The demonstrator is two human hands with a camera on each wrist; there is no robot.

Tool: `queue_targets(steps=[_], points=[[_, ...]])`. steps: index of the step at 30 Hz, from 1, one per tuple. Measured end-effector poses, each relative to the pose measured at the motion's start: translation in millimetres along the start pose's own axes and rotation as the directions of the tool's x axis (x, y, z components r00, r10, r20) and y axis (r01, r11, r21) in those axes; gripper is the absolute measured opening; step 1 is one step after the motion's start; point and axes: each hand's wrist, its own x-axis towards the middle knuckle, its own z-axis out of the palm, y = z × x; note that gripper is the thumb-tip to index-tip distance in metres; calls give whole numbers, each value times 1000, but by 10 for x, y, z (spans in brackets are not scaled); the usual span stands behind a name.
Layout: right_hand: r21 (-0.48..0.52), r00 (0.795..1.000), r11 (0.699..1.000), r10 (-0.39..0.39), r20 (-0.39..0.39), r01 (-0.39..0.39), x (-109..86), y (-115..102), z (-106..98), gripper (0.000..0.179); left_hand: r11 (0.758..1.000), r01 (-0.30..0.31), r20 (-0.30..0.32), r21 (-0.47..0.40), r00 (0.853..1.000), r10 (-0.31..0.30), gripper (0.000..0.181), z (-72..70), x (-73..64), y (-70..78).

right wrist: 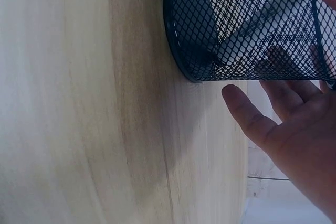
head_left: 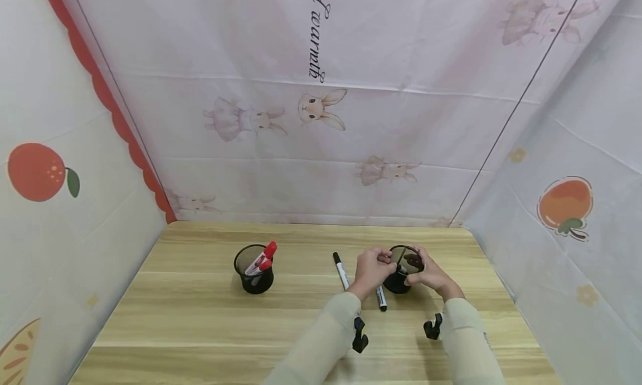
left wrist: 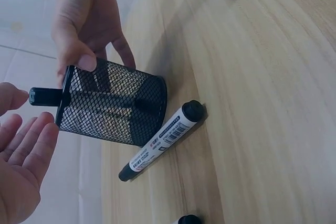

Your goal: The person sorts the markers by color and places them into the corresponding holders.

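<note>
The right hand [head_left: 432,274] grips the mesh cup [head_left: 398,285] by its side; the left hand [head_left: 373,269], fingers loose, grasps nothing, its thumb right by the black-ended marker [left wrist: 46,97] poking from that cup. Left of it, a capped pen [head_left: 341,269] lies on the surface [head_left: 301,329].

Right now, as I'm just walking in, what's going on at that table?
A person's right hand holds a black mesh cup. Their left hand is at the end of a marker standing inside it. Two black-capped markers lie nearby on the wooden table. Farther left, another mesh cup holds red-capped markers.
</note>
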Motion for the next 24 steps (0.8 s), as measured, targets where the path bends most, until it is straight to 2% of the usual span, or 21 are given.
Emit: queue_targets(steps=[3, 7, 12, 18, 24], points=[[-15, 1000, 1000, -20, -15, 20, 16, 85, -11, 90, 1000, -14, 10, 22, 1000, 14, 18, -10, -39, -12], [-15, 999, 999, -37, -30, 37, 86, 265, -40, 92, 989, -56, 14, 140, 998, 55, 24, -40, -108, -82], [1, 999, 1000, -22, -26, 22, 80, 256, -34, 94, 964, -70, 14, 258, 998, 69, 29, -41, -170, -202], [-10, 999, 1000, -28, -27, 27, 84, 246, -33, 93, 945, -66, -2, 321, 998, 70, 30, -42, -206, -335], [-6, 999, 999, -35, -21, 34, 83, 262, -38, 93, 938, -33, 15, 345, 999, 29, 32, -39, -247, -453]])
